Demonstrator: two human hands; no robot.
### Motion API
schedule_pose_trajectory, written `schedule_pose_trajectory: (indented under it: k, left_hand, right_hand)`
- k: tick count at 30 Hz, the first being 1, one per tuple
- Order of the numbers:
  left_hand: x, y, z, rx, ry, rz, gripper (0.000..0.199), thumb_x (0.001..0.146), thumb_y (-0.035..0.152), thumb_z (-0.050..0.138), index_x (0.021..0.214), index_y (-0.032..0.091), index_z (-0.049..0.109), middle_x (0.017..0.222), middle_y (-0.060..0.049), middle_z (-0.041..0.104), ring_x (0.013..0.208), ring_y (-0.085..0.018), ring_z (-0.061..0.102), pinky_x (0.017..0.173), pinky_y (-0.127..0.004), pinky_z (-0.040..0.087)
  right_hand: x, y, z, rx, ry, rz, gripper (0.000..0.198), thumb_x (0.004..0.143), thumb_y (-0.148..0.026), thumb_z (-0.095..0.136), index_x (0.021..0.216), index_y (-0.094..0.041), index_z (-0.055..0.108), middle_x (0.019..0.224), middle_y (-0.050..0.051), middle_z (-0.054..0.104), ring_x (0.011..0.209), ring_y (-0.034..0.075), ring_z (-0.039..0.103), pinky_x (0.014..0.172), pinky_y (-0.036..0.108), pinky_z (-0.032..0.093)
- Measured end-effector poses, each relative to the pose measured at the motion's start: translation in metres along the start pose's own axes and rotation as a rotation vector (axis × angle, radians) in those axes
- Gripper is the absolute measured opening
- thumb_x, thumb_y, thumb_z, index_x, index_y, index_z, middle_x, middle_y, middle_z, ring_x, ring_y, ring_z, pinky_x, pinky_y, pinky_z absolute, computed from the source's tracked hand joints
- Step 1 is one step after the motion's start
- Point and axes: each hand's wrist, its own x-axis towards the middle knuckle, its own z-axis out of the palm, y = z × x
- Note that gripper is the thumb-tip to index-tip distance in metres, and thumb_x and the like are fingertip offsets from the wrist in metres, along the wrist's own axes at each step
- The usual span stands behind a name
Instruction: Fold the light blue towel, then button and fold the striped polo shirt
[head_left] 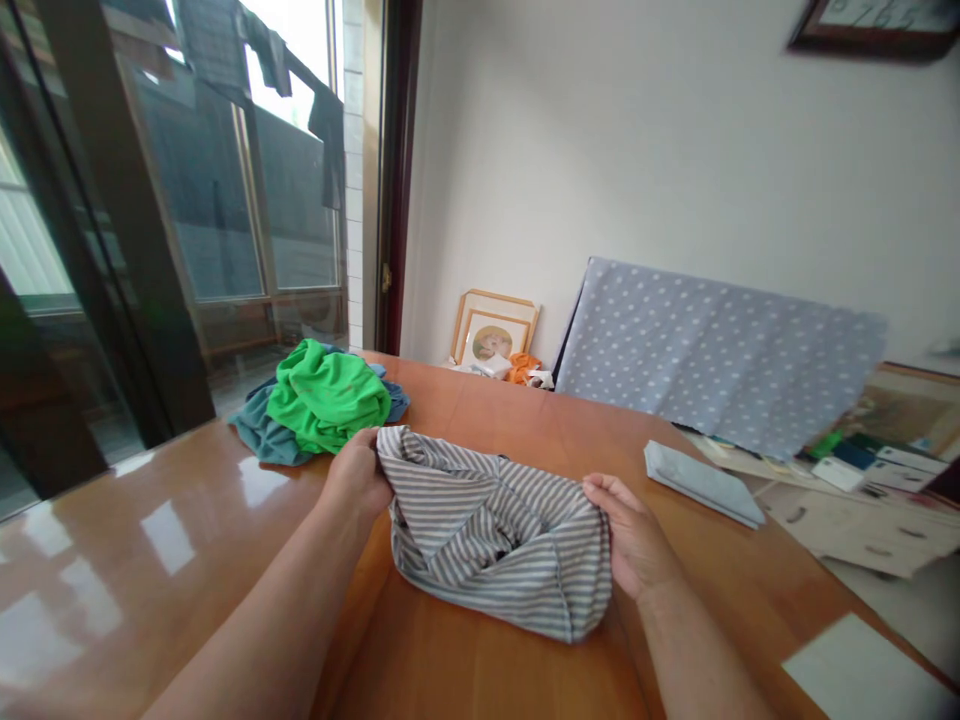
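Observation:
A grey-and-white striped garment (517,540), bunched so that its exact kind is unclear, is stretched between my two hands over the wooden table (450,660). My left hand (362,472) is closed on its upper left corner, with the fingertips partly hidden by the cloth. On the other side, my right hand (628,530) pinches its right edge, thumb and fingers together. The middle of the cloth sags in loose folds. Just beyond my left hand lies a crumpled green garment (322,395) on top of a blue-grey one (266,425).
A folded light-blue cloth (701,483) lies at the table's right side, and a white sheet (870,668) near the right corner. Behind the table stand a polka-dot cover (720,350) and a framed picture (491,338). Glass doors (225,200) are on the left.

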Motion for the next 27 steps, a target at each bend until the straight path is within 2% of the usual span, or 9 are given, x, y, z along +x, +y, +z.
schedule_pose_trajectory:
  k: [4,7,11,13,16,19,21,24,27]
  left_hand:
    - [0.000,-0.004,-0.001,0.087,-0.017,0.038,0.011,0.077,0.011,0.049,0.074,0.016,0.059,0.059,-0.002,0.063,0.060,-0.020,0.065,0.065,-0.033,0.056]
    - [-0.002,-0.010,-0.002,0.142,-0.034,0.084,0.008,0.078,0.011,0.055,0.075,0.017,0.059,0.057,0.001,0.060,0.054,-0.015,0.060,0.057,-0.025,0.049]
    - [-0.017,-0.021,0.000,0.300,-0.149,0.288,0.013,0.077,0.020,0.072,0.085,0.019,0.063,0.065,0.004,0.062,0.056,-0.010,0.056,0.053,-0.018,0.040]
    - [-0.028,-0.026,0.001,0.502,-0.296,0.395,0.027,0.076,0.031,0.078,0.098,0.020,0.066,0.079,0.000,0.069,0.070,-0.013,0.062,0.064,-0.021,0.046]
    - [-0.043,-0.032,-0.001,0.924,-0.607,0.435,0.042,0.079,0.043,0.075,0.114,0.023,0.066,0.111,-0.008,0.072,0.103,-0.024,0.065,0.089,-0.032,0.049]
    - [-0.048,-0.035,-0.007,1.383,-0.904,0.505,0.061,0.075,0.053,0.076,0.129,0.028,0.063,0.138,-0.011,0.061,0.130,-0.034,0.051,0.111,-0.048,0.036]
    - [-0.047,-0.037,-0.012,1.619,-1.034,0.577,0.081,0.067,0.060,0.080,0.138,0.030,0.056,0.151,-0.012,0.050,0.142,-0.040,0.037,0.118,-0.058,0.022]
    - [-0.041,-0.041,-0.018,1.837,-1.072,0.684,0.098,0.059,0.063,0.082,0.146,0.032,0.048,0.160,-0.012,0.036,0.149,-0.044,0.020,0.118,-0.066,0.010]
    - [-0.036,-0.044,-0.020,1.935,-0.998,0.771,0.070,0.075,0.047,0.074,0.141,0.033,0.054,0.159,-0.009,0.039,0.149,-0.041,0.022,0.118,-0.065,0.012]
  right_hand:
    - [0.004,0.000,-0.004,0.074,0.022,-0.003,0.033,0.064,-0.024,0.084,0.092,-0.022,0.066,0.071,-0.003,0.066,0.063,0.016,0.060,0.057,0.026,0.047]
    - [0.005,-0.001,-0.005,0.102,0.035,-0.005,0.031,0.066,-0.022,0.082,0.092,-0.022,0.066,0.069,-0.003,0.066,0.062,0.015,0.061,0.057,0.025,0.048]
    - [0.007,-0.001,-0.006,0.127,0.066,-0.007,0.030,0.065,-0.019,0.081,0.091,-0.022,0.066,0.069,-0.003,0.067,0.061,0.014,0.061,0.055,0.025,0.048]
    - [0.009,0.000,-0.007,0.139,0.101,-0.013,0.030,0.065,-0.017,0.080,0.090,-0.022,0.066,0.067,-0.003,0.066,0.060,0.014,0.060,0.054,0.024,0.048]
    - [0.012,0.002,-0.011,0.165,0.150,-0.008,0.028,0.065,-0.016,0.078,0.090,-0.022,0.065,0.065,-0.003,0.065,0.057,0.014,0.060,0.052,0.024,0.049]
    - [0.017,0.003,-0.015,0.208,0.183,0.013,0.027,0.067,-0.013,0.076,0.090,-0.022,0.065,0.067,-0.002,0.068,0.059,0.014,0.062,0.054,0.025,0.053]
    - [0.020,0.004,-0.018,0.238,0.204,0.009,0.026,0.068,-0.011,0.074,0.089,-0.022,0.064,0.068,-0.001,0.069,0.060,0.015,0.064,0.056,0.026,0.054]
    - [0.024,0.006,-0.019,0.258,0.220,-0.005,0.024,0.069,-0.010,0.072,0.087,-0.022,0.063,0.067,-0.001,0.069,0.061,0.015,0.065,0.056,0.026,0.055]
    - [0.025,0.008,-0.017,0.257,0.212,-0.010,0.023,0.068,-0.010,0.073,0.086,-0.022,0.063,0.069,-0.001,0.070,0.062,0.015,0.065,0.057,0.026,0.056]
